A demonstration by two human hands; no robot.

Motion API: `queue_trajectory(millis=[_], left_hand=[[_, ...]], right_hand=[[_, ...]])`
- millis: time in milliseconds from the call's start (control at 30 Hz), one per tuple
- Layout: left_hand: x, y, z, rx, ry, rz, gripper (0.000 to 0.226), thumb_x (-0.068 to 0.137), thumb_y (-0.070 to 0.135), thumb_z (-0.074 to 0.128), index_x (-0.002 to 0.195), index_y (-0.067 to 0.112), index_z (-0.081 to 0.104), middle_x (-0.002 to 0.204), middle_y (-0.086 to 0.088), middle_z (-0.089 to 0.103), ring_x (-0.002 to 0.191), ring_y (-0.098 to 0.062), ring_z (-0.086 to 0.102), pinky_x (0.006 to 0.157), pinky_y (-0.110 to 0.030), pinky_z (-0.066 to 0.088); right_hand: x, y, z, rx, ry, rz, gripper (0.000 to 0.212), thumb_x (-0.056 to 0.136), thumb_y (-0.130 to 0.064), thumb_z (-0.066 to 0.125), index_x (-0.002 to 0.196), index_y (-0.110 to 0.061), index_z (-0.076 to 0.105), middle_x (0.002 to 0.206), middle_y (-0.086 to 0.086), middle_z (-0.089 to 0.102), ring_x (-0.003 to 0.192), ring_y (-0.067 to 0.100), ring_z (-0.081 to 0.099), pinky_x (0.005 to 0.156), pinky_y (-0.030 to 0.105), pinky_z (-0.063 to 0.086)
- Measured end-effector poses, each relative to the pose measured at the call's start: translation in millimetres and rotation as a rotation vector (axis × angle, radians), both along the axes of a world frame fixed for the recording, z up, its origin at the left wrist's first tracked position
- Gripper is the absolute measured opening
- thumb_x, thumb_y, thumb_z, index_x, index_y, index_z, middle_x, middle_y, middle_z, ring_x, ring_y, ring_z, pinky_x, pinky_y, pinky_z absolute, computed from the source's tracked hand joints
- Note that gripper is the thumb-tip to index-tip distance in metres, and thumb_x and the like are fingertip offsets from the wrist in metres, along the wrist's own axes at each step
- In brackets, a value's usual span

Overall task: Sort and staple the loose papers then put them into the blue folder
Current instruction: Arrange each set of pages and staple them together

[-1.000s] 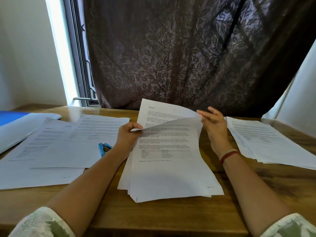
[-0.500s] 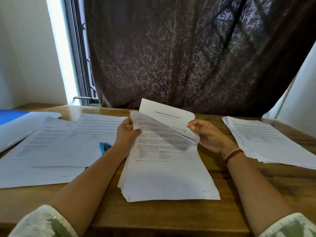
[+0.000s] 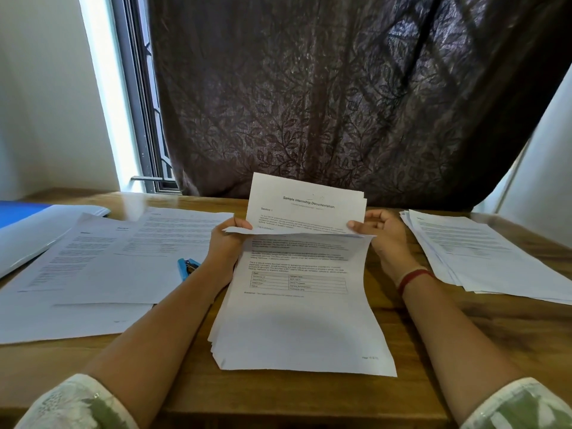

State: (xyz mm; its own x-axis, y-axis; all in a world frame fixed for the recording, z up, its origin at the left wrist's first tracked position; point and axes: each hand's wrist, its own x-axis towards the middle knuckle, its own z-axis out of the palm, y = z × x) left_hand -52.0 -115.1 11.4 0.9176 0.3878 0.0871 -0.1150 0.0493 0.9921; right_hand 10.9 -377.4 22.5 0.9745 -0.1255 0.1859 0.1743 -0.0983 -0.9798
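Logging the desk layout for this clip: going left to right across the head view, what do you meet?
blue folder → spread printed sheets → blue stapler → left hand → middle paper stack → right hand → right paper pile

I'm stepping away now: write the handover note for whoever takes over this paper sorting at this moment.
Left hand and right hand: each pinches a side of the top sheets of the centre stack, bent forward to expose the title page.
Spread sheets lie left, another pile right; blue stapler beside the left wrist; blue folder far left.
Done: some sorting, apparently; nothing visibly stapled.
Left: finish sorting, staple, fill folder.
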Motion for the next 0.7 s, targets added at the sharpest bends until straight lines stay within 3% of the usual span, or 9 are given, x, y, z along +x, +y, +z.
queue_trajectory(millis=[100,233,367,433,467,533,600,700], left_hand=[[-0.7,-2.7,2.6,-0.028,0.017,0.024,0.019,0.095,0.017,0.056,0.077,0.019,0.057,0.088,-0.004,0.069,0.079,-0.025,0.066,0.06,-0.029,0.052],[-0.8,-1.8,0.5,-0.028,-0.003,0.002,0.019,0.095,0.016,0.055,0.076,0.019,0.058,0.094,-0.007,0.071,0.084,-0.028,0.067,0.065,-0.031,0.055],[0.1,-0.5,-2.0,0.039,-0.023,0.008,0.013,0.095,0.018,0.061,0.081,0.017,0.061,0.091,-0.005,0.072,0.081,-0.024,0.069,0.054,-0.022,0.054],[1.5,-1.1,-2.5,0.056,-0.021,0.017,0.01,0.094,0.021,0.063,0.084,0.017,0.061,0.089,-0.004,0.072,0.081,-0.021,0.069,0.054,-0.02,0.052],[1.7,-0.6,-2.8,0.071,-0.012,0.025,0.009,0.094,0.022,0.064,0.086,0.018,0.061,0.089,-0.003,0.071,0.082,-0.02,0.068,0.056,-0.02,0.052],[2.3,1.1,-4.0,0.077,-0.004,0.027,0.004,0.092,0.02,0.065,0.095,0.018,0.062,0.093,-0.002,0.071,0.087,-0.02,0.068,0.062,-0.023,0.054],[2.5,1.5,-6.2,0.053,-0.014,0.001,0.024,0.091,0.013,0.065,0.113,0.019,0.059,0.106,0.002,0.069,0.094,-0.02,0.068,0.072,-0.03,0.057],[1.8,2.7,-8.2,0.019,-0.002,0.0,0.039,0.091,0.005,0.064,0.121,0.024,0.05,0.112,0.006,0.066,0.097,-0.019,0.066,0.08,-0.036,0.057]], right_hand=[[-2.6,5.2,2.8,-0.038,-0.042,-0.077,0.024,0.08,-0.024,0.078,0.091,-0.023,0.057,0.099,0.0,0.069,0.088,0.022,0.067,0.077,0.037,0.058],[-9.3,8.6,1.7,-0.04,-0.153,-0.073,0.014,0.086,-0.022,0.072,0.085,-0.021,0.058,0.091,0.001,0.07,0.083,0.018,0.066,0.069,0.027,0.054],[-9.6,6.2,5.8,0.017,-0.219,-0.021,0.006,0.091,-0.012,0.063,0.093,-0.017,0.065,0.09,-0.006,0.069,0.082,0.012,0.065,0.075,0.025,0.054],[-8.0,1.9,11.5,0.001,-0.224,0.049,0.018,0.093,-0.001,0.054,0.105,-0.007,0.066,0.089,-0.006,0.065,0.083,0.016,0.064,0.081,0.027,0.05],[-8.0,0.0,14.3,-0.008,-0.223,0.086,0.018,0.092,0.001,0.053,0.104,-0.005,0.066,0.088,-0.004,0.065,0.085,0.027,0.064,0.081,0.029,0.049],[-16.8,-2.7,20.8,-0.031,-0.216,0.203,0.005,0.09,-0.008,0.062,0.092,-0.007,0.067,0.083,0.001,0.068,0.087,0.037,0.064,0.075,0.03,0.053],[-29.5,-4.2,26.0,-0.02,-0.167,0.394,0.015,0.079,-0.025,0.07,0.088,-0.014,0.074,0.087,0.005,0.073,0.084,0.028,0.069,0.073,0.034,0.057],[-34.1,-8.1,29.6,-0.076,-0.146,0.603,0.016,0.071,-0.023,0.072,0.084,-0.016,0.078,0.095,0.007,0.074,0.082,0.02,0.071,0.067,0.029,0.056]])
